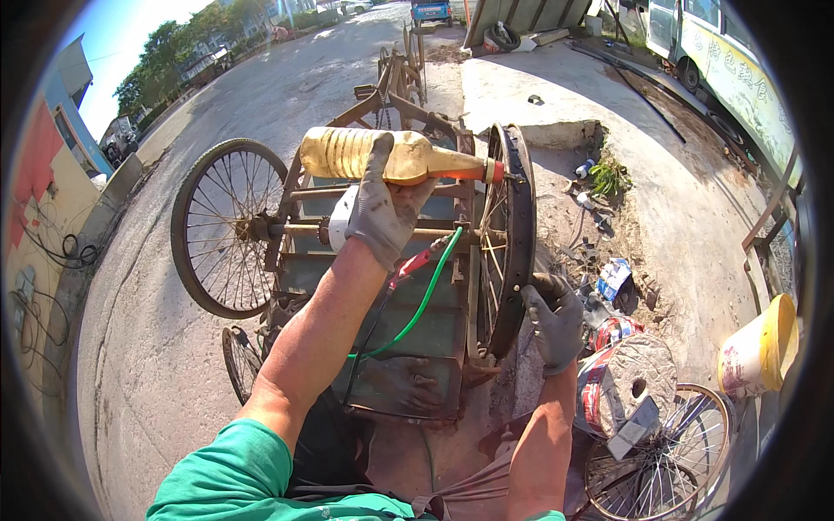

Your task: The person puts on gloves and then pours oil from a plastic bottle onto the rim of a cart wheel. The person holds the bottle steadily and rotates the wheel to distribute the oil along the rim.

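My left hand (387,208), in a grey work glove, is closed around a translucent plastic bottle (365,155) of yellowish liquid. The bottle lies on its side, its reddish tip at the dark rim of the right wheel (504,243). My right hand (556,321), also gloved, has its fingers curled against the near part of that rim. The wheel belongs to an upturned cart or tricycle frame (373,295); its left wheel (230,227) has a tyre on. Below my left hand, a red-handled air fitting (415,264) with a green hose (432,291) rests across the frame.
At the lower right lie a loose spoked wheel (660,469), a round wrapped roll (638,386) and a white-and-yellow bucket (756,352). Scattered litter (615,278) lines the broken concrete edge. A parked van (738,78) stands at the upper right, a pavement (139,286) to the left.
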